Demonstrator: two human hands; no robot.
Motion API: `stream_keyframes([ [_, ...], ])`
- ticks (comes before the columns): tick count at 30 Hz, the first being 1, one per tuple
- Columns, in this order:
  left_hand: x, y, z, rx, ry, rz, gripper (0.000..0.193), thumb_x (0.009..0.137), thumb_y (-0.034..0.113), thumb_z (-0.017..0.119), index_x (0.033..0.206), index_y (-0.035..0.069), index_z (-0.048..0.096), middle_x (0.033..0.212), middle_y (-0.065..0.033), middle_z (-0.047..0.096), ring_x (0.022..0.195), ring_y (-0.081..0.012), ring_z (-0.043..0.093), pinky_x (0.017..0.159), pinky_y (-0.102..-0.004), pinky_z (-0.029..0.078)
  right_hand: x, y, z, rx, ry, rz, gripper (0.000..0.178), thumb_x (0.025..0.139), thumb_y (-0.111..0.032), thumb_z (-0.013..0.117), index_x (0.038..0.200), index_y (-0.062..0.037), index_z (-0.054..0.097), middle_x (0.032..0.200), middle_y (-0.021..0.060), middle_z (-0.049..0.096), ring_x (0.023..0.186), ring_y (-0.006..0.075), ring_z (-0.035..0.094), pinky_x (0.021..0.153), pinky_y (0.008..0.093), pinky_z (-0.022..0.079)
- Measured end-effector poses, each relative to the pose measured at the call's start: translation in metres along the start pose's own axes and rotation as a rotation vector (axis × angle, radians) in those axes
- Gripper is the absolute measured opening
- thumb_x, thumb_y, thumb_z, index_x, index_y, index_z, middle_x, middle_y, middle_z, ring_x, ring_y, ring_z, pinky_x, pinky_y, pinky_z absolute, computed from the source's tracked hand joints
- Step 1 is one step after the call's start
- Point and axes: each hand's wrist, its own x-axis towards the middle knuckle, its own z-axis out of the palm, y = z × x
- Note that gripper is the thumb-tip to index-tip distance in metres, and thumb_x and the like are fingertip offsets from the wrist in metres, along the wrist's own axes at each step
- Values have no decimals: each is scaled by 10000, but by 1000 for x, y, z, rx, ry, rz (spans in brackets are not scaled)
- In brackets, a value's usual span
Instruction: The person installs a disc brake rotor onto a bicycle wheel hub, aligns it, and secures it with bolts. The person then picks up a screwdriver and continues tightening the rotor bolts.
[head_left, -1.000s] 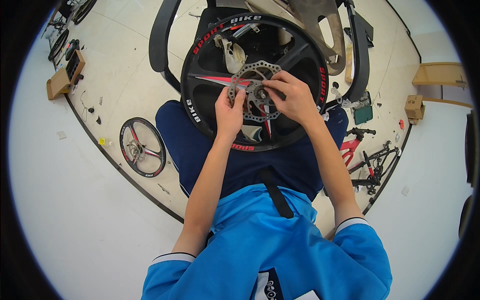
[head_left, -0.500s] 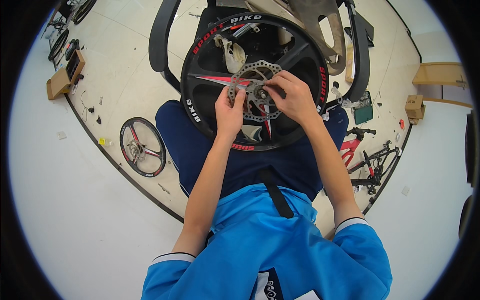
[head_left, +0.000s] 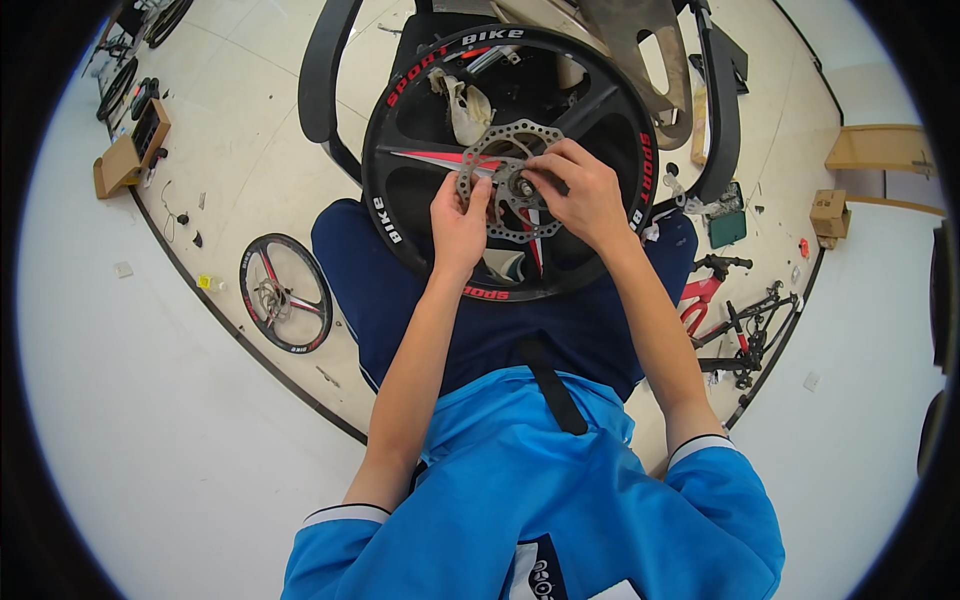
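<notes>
A black bicycle wheel (head_left: pixel 376 170) with broad spokes and red and white markings lies flat across my lap and a chair. Over its hub is a silver brake disc (head_left: pixel 535 130) full of holes. My left hand (head_left: pixel 460 225) pinches the disc's left edge between thumb and fingers. Beside the axle (head_left: pixel 525 187), on the right of the hub, the thumb and fingertips of my right hand (head_left: pixel 583 195) are pressed together. Whatever they hold is too small and covered to make out. A whitish rag (head_left: pixel 468 112) shows between the spokes.
Black armrests (head_left: pixel 317 80) flank the wheel, with a grey-brown frame part (head_left: pixel 625 35) beyond it. A second wheel (head_left: pixel 322 300) rests on the floor at left. A red and black bicycle frame (head_left: pixel 745 325) lies at right. Cardboard boxes (head_left: pixel 828 215) stand near the walls.
My right fingertips have shifted slightly up and left at the axle. The left hand keeps its place on the disc's edge, and the wheel has hardly moved.
</notes>
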Motion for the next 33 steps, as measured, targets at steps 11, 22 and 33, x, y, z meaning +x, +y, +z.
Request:
stream_keyframes([
  [11,0,0,-1,20,-3,0,109,1031,148,581,1012,40,582,841,-21,654,688,-89,626,612,-230,477,0,2,-3,16,2,-38,137,811,-71,786,923,-16,729,854,78,646,701,238,668,629,319,536],
  [22,1,-2,-2,17,-4,-6,106,1031,140,577,1037,35,589,843,-25,655,690,-88,625,616,-231,480,1,3,2,-19,42,-55,145,802,-109,805,880,-23,718,816,60,626,664,210,654,601,310,520],
  [33,-1,2,0,13,6,3,109,1025,147,593,1020,38,583,837,-23,652,680,-91,627,612,-227,470,1,2,-3,24,4,-23,163,807,-114,807,881,-6,711,813,64,631,652,212,663,604,302,525],
])
